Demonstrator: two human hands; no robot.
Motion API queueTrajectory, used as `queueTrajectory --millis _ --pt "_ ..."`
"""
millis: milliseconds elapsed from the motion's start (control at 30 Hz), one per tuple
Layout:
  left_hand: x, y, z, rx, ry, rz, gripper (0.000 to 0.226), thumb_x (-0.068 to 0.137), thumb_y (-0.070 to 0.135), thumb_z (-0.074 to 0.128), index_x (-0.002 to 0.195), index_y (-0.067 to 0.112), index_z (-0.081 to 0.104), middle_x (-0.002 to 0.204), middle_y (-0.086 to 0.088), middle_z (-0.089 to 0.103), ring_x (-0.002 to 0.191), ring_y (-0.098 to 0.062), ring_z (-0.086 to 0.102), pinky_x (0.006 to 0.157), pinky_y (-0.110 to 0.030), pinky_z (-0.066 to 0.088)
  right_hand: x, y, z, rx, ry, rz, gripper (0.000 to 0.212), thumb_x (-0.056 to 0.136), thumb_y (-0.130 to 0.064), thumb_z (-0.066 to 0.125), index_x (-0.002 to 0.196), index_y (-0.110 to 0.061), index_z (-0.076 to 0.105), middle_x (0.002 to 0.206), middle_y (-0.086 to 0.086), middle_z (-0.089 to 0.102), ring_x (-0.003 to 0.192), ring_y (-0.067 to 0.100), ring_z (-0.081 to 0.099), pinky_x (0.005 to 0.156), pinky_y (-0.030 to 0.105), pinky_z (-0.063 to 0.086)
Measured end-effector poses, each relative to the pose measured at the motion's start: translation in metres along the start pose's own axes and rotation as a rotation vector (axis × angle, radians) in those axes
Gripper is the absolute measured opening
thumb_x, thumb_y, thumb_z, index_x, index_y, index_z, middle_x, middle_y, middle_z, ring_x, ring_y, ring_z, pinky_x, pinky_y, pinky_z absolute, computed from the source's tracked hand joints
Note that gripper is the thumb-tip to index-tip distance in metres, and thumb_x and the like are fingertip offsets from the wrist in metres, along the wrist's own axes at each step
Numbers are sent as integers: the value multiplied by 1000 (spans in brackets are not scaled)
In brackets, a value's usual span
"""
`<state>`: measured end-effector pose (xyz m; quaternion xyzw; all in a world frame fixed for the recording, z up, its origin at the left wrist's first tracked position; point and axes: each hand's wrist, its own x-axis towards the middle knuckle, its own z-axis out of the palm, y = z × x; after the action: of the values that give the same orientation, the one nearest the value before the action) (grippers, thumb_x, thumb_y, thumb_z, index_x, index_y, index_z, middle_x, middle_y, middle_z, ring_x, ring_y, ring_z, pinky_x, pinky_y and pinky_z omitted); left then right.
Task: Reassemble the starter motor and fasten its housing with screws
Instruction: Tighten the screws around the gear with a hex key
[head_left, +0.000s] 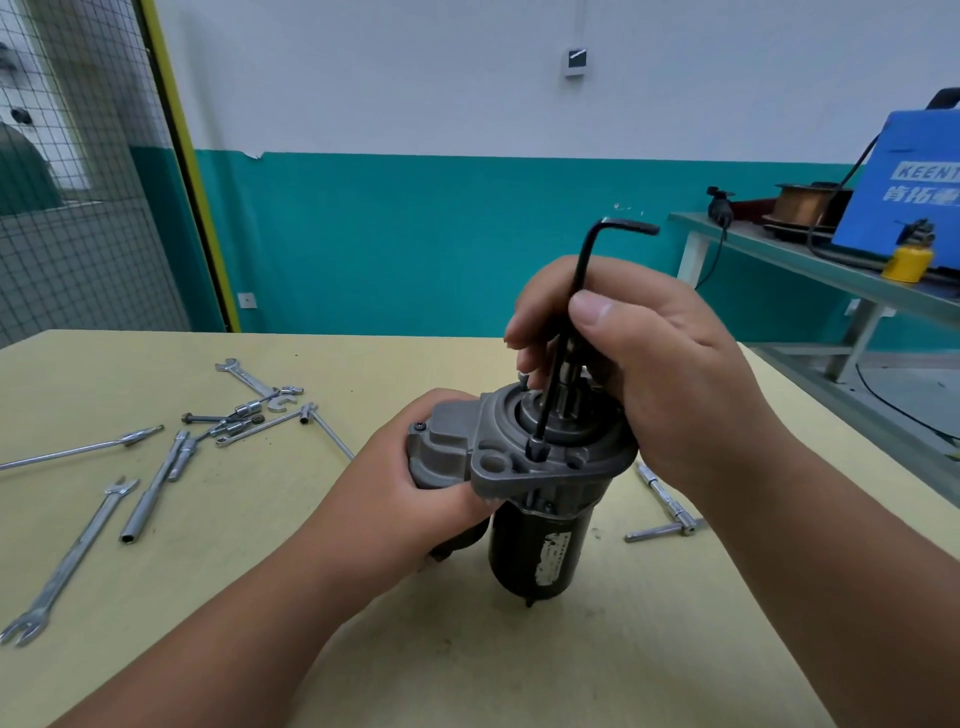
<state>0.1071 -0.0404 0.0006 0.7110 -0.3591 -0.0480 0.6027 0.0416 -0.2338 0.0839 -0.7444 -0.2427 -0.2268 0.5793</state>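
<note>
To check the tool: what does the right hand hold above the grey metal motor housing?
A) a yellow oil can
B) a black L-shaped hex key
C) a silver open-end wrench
B: the right hand grips a black L-shaped hex key, tip in a screw.

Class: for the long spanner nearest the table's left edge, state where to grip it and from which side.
Grip the long spanner at mid-shank, from above, fingers pinching across its width. It lies flat on the table; its shank is slim and straight with bare table either side, while the forked ends are wider.
</note>
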Motion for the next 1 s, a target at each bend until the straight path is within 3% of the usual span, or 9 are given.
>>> queueTrajectory --millis 100,200,267,433,533,667,767,867,1000 --pt "0 0 0 11 8 7 45 69 60 81 111 57 65 111 18 75 105 0 70 80 -6 53 0 0 0 -45 24 -38 21 95 -24 55 86 -14 72 86 8 66 82 33 61 75 54 51" --pt "0 -1 0 20 18 11 44 69 62 80 111 59 64 111 21 75 106 3 69 80 -1 48 1 2 2 -55 31 -60 35 90 -32 65 88 3 64 84 24 60 79 48 54 70 63 48" --pt "-1 -2 0 20 19 11 46 69 64 80 111 58 64 110 19 75 104 2 69 78 -4 51 1 1 2 -47 30 -60 34 90 -33 66 89 1 65 84 26 58 78 49 54 69 62 48" --pt "1 -2 1 25 21 6 47 68 64 81 111 60 64 111 21 74 105 4 69 77 -3 52 1 -1 1 -94 7 -33 19 94 -33 54 89 -29 71 84 -9 68 82 16 65 74 34 56" --pt "0 -1 1 20 27 3 44 68 63 82 108 62 64 109 23 74 103 7 68 78 4 43 0 -1 -1 -53 -1 -8 23 95 -25 51 88 -29 72 85 -6 69 82 18 65 73 36 55" --pt "0 1 1 32 33 10 45 69 61 83 109 64 64 110 25 74 104 8 68 78 6 41 0 1 0 -51 25 -31 21 93 -29 59 88 -11 69 86 12 65 82 40 60 74 54 53" --pt "1 0 1 33 12 6 47 72 59 84 115 56 65 113 19 75 106 2 70 81 4 42 1 3 -1 -31 38 -42 31 92 -25 68 90 5 61 84 20 61 77 43 57 71 50 51" --pt "2 -1 0 34 12 0 48 71 61 84 115 57 65 113 19 75 106 3 70 81 3 43 1 3 -1 8 31 -39 33 90 -26 70 89 4 59 86 30 57 77 48 53 69 56 48" --pt "3 -1 -1 35 5 2 54 66 71 84 115 59 63 115 21 75 108 3 69 76 -7 55 1 1 -1 -15 9 -23 9 93 -23 66 89 -17 70 83 3 67 80 24 63 73 42 53"
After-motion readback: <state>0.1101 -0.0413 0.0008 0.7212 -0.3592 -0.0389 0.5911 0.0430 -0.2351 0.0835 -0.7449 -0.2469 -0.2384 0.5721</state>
